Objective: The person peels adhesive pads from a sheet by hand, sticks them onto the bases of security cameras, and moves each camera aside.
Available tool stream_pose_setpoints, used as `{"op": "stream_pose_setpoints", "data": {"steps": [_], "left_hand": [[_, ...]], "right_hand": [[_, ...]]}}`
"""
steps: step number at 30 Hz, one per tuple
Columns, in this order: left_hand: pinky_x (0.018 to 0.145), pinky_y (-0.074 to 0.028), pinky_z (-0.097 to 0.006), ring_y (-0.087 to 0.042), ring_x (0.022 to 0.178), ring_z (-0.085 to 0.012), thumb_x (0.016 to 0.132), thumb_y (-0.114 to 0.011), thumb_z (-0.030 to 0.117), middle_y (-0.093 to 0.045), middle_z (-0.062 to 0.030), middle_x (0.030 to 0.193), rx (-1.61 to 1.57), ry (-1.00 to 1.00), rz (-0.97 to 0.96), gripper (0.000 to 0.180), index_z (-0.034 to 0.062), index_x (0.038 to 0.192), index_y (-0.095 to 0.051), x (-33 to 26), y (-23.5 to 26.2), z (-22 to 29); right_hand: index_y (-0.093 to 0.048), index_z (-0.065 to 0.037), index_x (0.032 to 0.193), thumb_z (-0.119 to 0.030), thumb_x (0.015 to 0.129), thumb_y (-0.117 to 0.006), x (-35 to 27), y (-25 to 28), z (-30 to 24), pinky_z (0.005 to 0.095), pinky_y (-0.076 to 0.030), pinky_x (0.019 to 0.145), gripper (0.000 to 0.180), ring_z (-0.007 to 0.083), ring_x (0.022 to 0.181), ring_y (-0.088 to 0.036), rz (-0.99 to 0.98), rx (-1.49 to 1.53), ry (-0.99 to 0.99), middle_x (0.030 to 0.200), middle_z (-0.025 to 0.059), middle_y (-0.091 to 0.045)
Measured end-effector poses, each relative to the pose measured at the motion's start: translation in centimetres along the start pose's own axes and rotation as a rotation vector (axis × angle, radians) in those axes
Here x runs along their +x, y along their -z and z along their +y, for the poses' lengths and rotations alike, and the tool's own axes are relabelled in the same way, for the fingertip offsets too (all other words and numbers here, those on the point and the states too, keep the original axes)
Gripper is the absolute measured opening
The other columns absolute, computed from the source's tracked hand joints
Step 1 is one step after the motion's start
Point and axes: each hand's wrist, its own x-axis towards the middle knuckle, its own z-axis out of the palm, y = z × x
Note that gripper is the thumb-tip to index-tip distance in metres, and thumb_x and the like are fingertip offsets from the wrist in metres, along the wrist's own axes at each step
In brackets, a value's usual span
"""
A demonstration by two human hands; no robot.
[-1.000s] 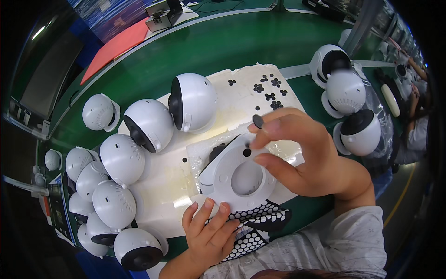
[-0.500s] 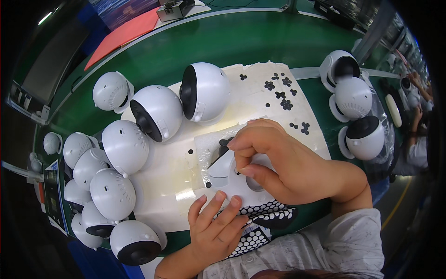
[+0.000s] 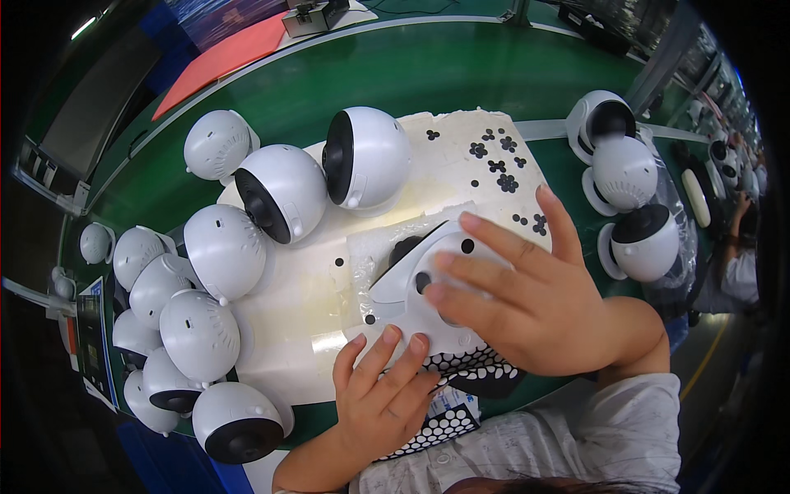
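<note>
A white dome camera (image 3: pixel 397 298) lies on its side on a foam sheet (image 3: pixel 362 247) in front of me. Two round black pads sit on its white base: an upper pad (image 3: pixel 467 245) and a lower pad (image 3: pixel 423 282). My right hand (image 3: pixel 535 305) hovers over the base with fingers spread, and it partly hides that base. Flat against the near edge rest the fingertips of my left hand (image 3: pixel 383 403), stretched out and apart. Beside and under my hands is a black sheet with white round holes (image 3: pixel 448 428).
Several white dome cameras (image 3: pixel 216 255) crowd the left side, and more stand in a column (image 3: pixel 646 243) at the right. Loose black pads (image 3: pixel 508 183) dot the cream mat (image 3: pixel 304 346). The green bench (image 3: pixel 395 74) extends behind. Another person's arm (image 3: pixel 736 222) shows far right.
My right hand has opened from a pinch and moved right, uncovering the two black pads on the base. The left hand stays nearly where it was.
</note>
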Motion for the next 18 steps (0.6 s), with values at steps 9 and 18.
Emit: {"op": "stream_pose_setpoints", "data": {"steps": [9, 18], "left_hand": [[0.093, -0.028, -0.048, -0.037, 0.12, -0.037, 0.067, -0.069, 0.019, -0.047, -0.0178, 0.125, 0.012, -0.062, -0.03, 0.016, 0.0081, 0.076, -0.061, 0.4, 0.1, 0.0], [0.094, -0.027, -0.046, -0.042, 0.117, -0.0306, 0.068, -0.07, 0.023, -0.052, -0.0109, 0.122, -0.009, -0.011, -0.002, 0.018, 0.0098, 0.075, -0.059, 0.5, -0.2, 0.0]], "right_hand": [[-0.053, -0.008, 0.081, -0.008, 0.074, -0.061, -2.6, -0.9, 0.6, 0.0493, -0.019, 0.098, 0.01, 0.0435, 0.128, -0.017, -0.085, 0.628, -0.215, 0.136, 0.0225, -0.026], [-0.051, -0.006, 0.081, -0.007, 0.075, -0.06, -2.2, -1.5, 0.5, 0.0497, -0.021, 0.097, 0.011, 0.0423, 0.128, -0.02, -0.059, 0.615, -0.194, 0.136, 0.023, -0.025]]}}
